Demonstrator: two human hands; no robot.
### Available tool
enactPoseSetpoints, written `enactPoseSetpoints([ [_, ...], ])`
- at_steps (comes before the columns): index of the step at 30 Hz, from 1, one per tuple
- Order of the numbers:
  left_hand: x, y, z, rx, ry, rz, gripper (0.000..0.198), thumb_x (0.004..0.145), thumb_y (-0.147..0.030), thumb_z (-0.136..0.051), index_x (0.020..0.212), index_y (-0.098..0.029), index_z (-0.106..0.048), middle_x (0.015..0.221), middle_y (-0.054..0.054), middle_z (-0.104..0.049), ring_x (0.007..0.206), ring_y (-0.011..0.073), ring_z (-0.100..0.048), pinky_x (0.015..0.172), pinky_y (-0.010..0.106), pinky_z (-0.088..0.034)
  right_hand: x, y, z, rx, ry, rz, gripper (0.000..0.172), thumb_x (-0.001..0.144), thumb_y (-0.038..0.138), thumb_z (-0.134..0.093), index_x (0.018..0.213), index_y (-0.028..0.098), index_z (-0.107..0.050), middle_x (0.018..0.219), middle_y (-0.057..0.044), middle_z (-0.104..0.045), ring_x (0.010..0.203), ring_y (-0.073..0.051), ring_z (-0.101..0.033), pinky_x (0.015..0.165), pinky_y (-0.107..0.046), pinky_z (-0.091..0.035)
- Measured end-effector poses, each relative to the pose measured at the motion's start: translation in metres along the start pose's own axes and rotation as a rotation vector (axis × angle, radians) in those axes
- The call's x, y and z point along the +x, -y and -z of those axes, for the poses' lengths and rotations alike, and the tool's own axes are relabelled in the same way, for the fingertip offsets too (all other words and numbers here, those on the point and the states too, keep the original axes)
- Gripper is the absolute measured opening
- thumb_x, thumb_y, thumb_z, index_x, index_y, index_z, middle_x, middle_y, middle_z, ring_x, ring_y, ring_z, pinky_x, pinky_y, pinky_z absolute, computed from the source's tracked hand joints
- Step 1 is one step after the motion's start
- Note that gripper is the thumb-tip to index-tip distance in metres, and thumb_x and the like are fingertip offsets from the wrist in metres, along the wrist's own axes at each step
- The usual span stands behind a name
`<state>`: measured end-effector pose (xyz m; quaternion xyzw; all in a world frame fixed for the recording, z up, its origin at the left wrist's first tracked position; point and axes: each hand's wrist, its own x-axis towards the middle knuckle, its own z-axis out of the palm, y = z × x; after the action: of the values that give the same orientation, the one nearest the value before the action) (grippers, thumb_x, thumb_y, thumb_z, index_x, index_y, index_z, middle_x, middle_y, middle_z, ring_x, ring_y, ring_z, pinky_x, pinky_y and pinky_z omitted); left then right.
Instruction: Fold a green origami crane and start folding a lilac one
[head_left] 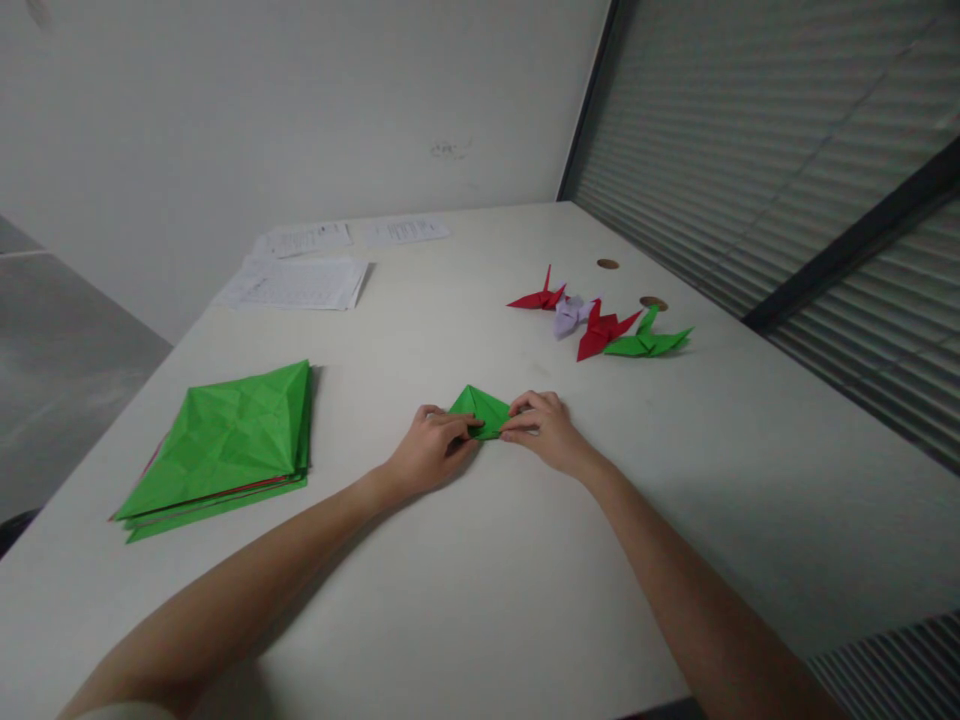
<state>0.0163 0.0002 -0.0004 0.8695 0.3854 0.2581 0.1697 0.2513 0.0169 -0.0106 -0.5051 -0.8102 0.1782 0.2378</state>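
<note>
Centrally, left hand (433,447) and right hand (549,434), nearly closed, pinched part-folded green paper (484,406); I counted four finished red, lilac and green paper cranes (602,332) at two o'clock, an untouched green-topped paper stack (236,430) at nine.

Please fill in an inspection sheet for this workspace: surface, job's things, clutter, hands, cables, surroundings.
Surface: white table with two round holes toward its right side.
Job's things: one small folded green paper, at both hands.
Clutter: paper stack at left, green on top, red edge showing; red bird, lilac bird, second red bird and green bird, all folded paper, grouped at right; printed sheets at far left.
Hands: left hand on the green paper's left side, right hand at its right corner; pinching or pressing unclear.
Cables: nothing seen.
Surroundings: pale wall behind; slatted blinds along the right.
</note>
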Motion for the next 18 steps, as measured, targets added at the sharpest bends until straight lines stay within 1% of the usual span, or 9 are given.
enactPoseSetpoints([
  [2, 0.001, 0.002, 0.0, -0.027, -0.011, 0.031, 0.012, 0.089, -0.024, -0.059, 0.095, -0.021, -0.069, 0.106, 0.007, -0.075, 0.091, 0.0193, -0.07, 0.095, 0.039, -0.044, 0.0, 0.001, -0.003, -0.021, -0.013, -0.029, 0.006, 0.083, 0.032, -0.072, 0.085, 0.033, -0.078, 0.099, -0.003, -0.065, 0.101, -0.024, -0.05, 0.094, -0.044, -0.035],
  [4, 0.002, 0.004, -0.001, -0.06, -0.025, 0.07, 0.009, 0.088, -0.025, -0.06, 0.088, -0.02, -0.068, 0.103, 0.006, -0.076, 0.084, 0.0174, -0.07, 0.093, 0.039, -0.046, 0.0, 0.004, -0.006, -0.052, -0.031, -0.052, 0.009, 0.085, 0.033, -0.069, 0.087, 0.033, -0.077, 0.099, -0.003, -0.065, 0.1, -0.024, -0.05, 0.091, -0.043, -0.036],
  [7, 0.003, 0.005, -0.003, -0.098, -0.033, 0.11, 0.013, 0.087, -0.025, -0.06, 0.077, -0.019, -0.065, 0.103, 0.005, -0.075, 0.089, 0.0176, -0.069, 0.094, 0.038, -0.046, 0.0, 0.009, -0.011, -0.11, -0.06, -0.088, 0.013, 0.088, 0.038, -0.065, 0.088, 0.031, -0.076, 0.101, -0.004, -0.064, 0.099, -0.025, -0.05, 0.086, -0.041, -0.036],
  [8, 0.003, 0.005, -0.003, -0.099, -0.037, 0.117, 0.012, 0.087, -0.025, -0.06, 0.077, -0.019, -0.064, 0.103, 0.005, -0.075, 0.09, 0.0178, -0.069, 0.094, 0.038, -0.046, 0.0, 0.012, -0.013, -0.132, -0.07, -0.099, 0.016, 0.088, 0.04, -0.064, 0.087, 0.029, -0.075, 0.101, -0.005, -0.064, 0.1, -0.025, -0.05, 0.086, -0.041, -0.036],
  [10, 0.003, 0.004, -0.003, -0.086, -0.066, 0.125, 0.006, 0.086, -0.025, -0.062, 0.087, -0.02, -0.064, 0.102, 0.006, -0.075, 0.089, 0.0182, -0.069, 0.093, 0.038, -0.048, 0.0, 0.016, -0.016, -0.172, -0.089, -0.119, 0.022, 0.09, 0.044, -0.061, 0.086, 0.027, -0.074, 0.101, -0.006, -0.063, 0.1, -0.026, -0.05, 0.085, -0.042, -0.036],
  [12, 0.002, 0.003, -0.003, -0.069, -0.11, 0.122, 0.015, 0.084, -0.024, -0.063, 0.099, -0.02, -0.062, 0.101, 0.006, -0.074, 0.088, 0.0188, -0.068, 0.089, 0.037, -0.05, 0.001, 0.021, -0.019, -0.194, -0.11, -0.138, 0.027, 0.091, 0.047, -0.056, 0.084, 0.026, -0.073, 0.101, -0.007, -0.063, 0.101, -0.027, -0.05, 0.085, -0.042, -0.035],
  [13, 0.002, 0.003, -0.002, -0.063, -0.124, 0.115, 0.018, 0.084, -0.022, -0.062, 0.101, -0.02, -0.06, 0.099, 0.006, -0.073, 0.088, 0.0191, -0.067, 0.086, 0.036, -0.051, 0.001, 0.023, -0.02, -0.2, -0.123, -0.151, 0.03, 0.092, 0.048, -0.055, 0.083, 0.025, -0.072, 0.1, -0.007, -0.063, 0.1, -0.027, -0.049, 0.085, -0.042, -0.035],
  [18, 0.003, 0.003, -0.001, -0.078, -0.131, 0.074, 0.008, 0.084, -0.017, -0.058, 0.09, -0.019, -0.061, 0.085, 0.004, -0.07, 0.08, 0.0179, -0.066, 0.078, 0.033, -0.052, 0.003, 0.034, -0.024, -0.244, -0.179, -0.204, 0.037, 0.093, 0.051, -0.051, 0.077, 0.024, -0.071, 0.097, -0.009, -0.062, 0.097, -0.028, -0.048, 0.081, -0.042, -0.033],
])
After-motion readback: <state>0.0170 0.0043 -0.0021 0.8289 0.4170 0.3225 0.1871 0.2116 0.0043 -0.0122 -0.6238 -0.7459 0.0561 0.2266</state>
